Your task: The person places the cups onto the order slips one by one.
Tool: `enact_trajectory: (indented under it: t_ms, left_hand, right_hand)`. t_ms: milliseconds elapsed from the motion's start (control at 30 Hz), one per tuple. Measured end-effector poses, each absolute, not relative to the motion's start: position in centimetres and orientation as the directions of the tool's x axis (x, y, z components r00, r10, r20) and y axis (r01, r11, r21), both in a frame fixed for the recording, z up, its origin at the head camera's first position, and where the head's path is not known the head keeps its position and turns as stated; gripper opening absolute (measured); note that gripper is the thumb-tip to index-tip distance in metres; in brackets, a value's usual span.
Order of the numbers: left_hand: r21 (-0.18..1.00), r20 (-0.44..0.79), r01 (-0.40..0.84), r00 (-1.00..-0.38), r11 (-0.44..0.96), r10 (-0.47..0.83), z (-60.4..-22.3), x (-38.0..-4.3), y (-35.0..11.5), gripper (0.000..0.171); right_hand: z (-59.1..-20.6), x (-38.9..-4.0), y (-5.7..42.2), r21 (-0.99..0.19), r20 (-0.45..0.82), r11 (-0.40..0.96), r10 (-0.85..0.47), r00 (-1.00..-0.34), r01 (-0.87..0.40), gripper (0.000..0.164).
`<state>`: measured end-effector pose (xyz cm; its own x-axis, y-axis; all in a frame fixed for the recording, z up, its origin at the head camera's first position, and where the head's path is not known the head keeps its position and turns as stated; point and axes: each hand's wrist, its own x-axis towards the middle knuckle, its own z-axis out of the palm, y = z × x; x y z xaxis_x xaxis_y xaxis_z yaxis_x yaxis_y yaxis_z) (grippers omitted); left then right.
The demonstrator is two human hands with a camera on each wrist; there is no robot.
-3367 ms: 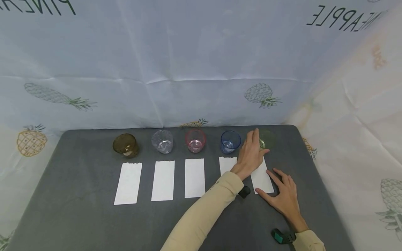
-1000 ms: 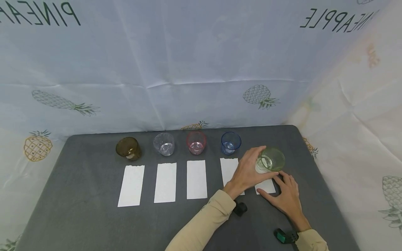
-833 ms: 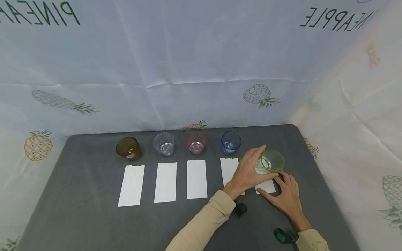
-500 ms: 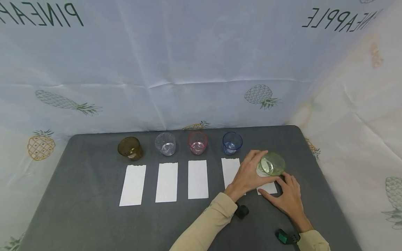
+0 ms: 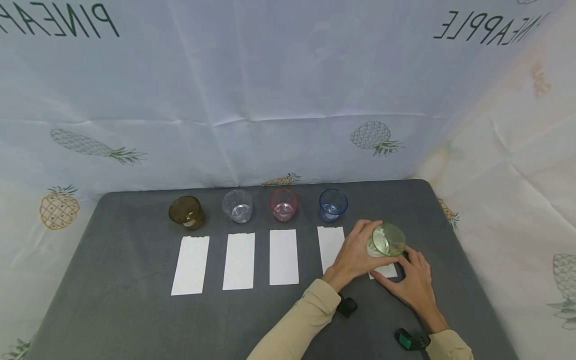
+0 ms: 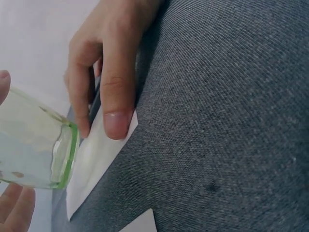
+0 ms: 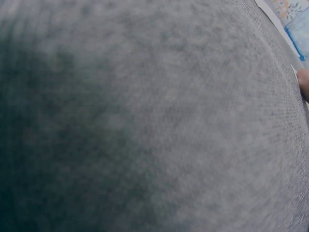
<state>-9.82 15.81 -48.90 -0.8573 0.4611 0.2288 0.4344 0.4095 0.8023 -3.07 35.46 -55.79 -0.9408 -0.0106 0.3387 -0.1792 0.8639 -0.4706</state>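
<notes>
My left hand [image 5: 357,252] grips a pale green glass [image 5: 388,240] from its left side, above the rightmost white paper strip [image 5: 386,270]. In the left wrist view the glass [image 6: 36,140] is tilted, with its thick base [image 6: 67,159] close over the strip [image 6: 99,157]. Fingertips and thumb of the left hand lie on opposite sides of it. My right hand [image 5: 410,282] rests at the strip's right side with fingers extended; its thumb [image 6: 118,87] touches the paper's edge. Most of that strip is hidden under the glass and hands.
Along the back of the grey table [image 5: 135,240] stand a brown glass [image 5: 186,212], a clear glass [image 5: 237,206], a pink glass [image 5: 283,205] and a blue glass [image 5: 332,205]. White paper strips [image 5: 190,265] lie in front of them. A pineapple-print curtain [image 5: 288,75] hangs behind.
The left hand has taken hold of the green glass at the back right and brought it forward over the rightmost strip, lately a little lower and nearer. The right hand has stayed put.
</notes>
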Motion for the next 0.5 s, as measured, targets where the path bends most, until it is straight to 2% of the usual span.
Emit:
enact_trajectory:
  t_ms: [500]
  left_hand:
    - [0.816,0.175,0.404,-0.855,0.414,0.488,-49.48,-9.54,15.87,0.087]
  right_hand:
    - [-55.77,-3.06,35.48,-0.468,0.338,0.864,-0.02,-0.941,-0.186,0.073]
